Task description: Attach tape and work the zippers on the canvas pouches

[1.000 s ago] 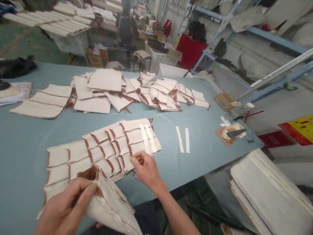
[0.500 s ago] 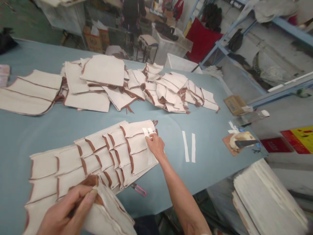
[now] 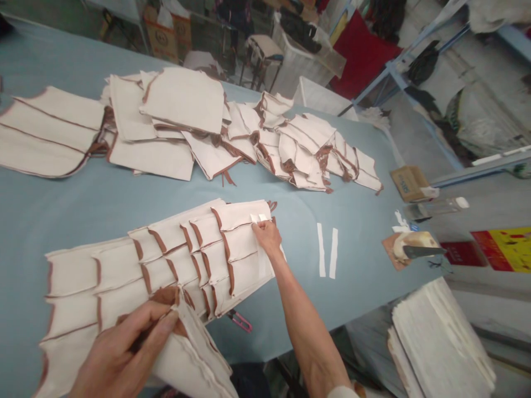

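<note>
In the foreground my left hand [image 3: 136,342] is closed on the brown-edged corner of a cream fabric piece [image 3: 193,354], thumb pressed on top. My right hand [image 3: 267,236] reaches out to a row of overlapping cream panels [image 3: 244,215] with brown edging. Its fingers pinch white strips [image 3: 260,218] lying on the end panel; how many strips are under the fingers I cannot tell. Two more white strips [image 3: 327,251] lie side by side on the blue-green table [image 3: 298,309]. A pair of pink-handled snips [image 3: 240,320] sticks out from under the panels.
A long heap of cream panels [image 3: 182,105] runs along the far side. At the right stand a glue-stained pot with a dark blade [image 3: 417,247], a clear bottle [image 3: 440,207] and a small cardboard box [image 3: 410,183]. A thick pale stack [image 3: 440,337] sits beyond the near right edge.
The camera view has shifted, so the table and heap appear slightly higher and the right-hand items further right. Both hands keep their grips; the right stays at the white strips.
</note>
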Available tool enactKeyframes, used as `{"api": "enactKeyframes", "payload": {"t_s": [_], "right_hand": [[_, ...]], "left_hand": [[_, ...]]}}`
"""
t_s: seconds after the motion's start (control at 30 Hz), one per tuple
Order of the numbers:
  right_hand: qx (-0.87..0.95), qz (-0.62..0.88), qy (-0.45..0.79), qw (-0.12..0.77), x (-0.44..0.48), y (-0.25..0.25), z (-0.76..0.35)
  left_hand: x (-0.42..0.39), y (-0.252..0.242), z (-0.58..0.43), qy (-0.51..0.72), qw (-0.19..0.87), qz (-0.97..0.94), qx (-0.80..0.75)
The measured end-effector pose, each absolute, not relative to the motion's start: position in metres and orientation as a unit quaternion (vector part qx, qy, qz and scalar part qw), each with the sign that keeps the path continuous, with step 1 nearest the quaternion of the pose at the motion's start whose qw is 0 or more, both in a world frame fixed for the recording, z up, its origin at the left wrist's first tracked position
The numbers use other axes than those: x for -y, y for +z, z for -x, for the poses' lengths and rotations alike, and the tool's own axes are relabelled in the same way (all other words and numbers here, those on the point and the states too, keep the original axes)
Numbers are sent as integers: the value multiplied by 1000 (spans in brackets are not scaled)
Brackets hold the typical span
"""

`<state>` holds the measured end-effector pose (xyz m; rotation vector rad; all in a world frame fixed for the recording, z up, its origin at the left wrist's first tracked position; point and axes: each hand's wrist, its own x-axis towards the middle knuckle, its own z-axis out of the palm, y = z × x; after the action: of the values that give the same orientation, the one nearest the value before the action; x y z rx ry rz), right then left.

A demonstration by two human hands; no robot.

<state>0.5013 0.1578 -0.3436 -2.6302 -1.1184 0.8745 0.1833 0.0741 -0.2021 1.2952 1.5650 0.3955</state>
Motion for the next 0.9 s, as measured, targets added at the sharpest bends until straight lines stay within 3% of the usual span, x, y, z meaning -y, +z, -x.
{"api": "enactKeyframes", "payload": {"t_s": [0.4, 0.63, 0.77, 0.9], "right_hand": [[481, 784, 291, 264, -111, -284, -486], [553, 682, 335, 342, -53, -208, -428], [673, 602, 251, 348, -26, -165, -404], [746, 551, 163, 338, -11, -140, -389]], "left_hand": [[-57, -200, -181, 221, 445, -537, -681], [-57, -179, -188, 234, 589, -511, -580], [-55, -159, -189, 228, 670, -506, -493], [-43, -146, -183, 255, 676, -510, -468]]}}
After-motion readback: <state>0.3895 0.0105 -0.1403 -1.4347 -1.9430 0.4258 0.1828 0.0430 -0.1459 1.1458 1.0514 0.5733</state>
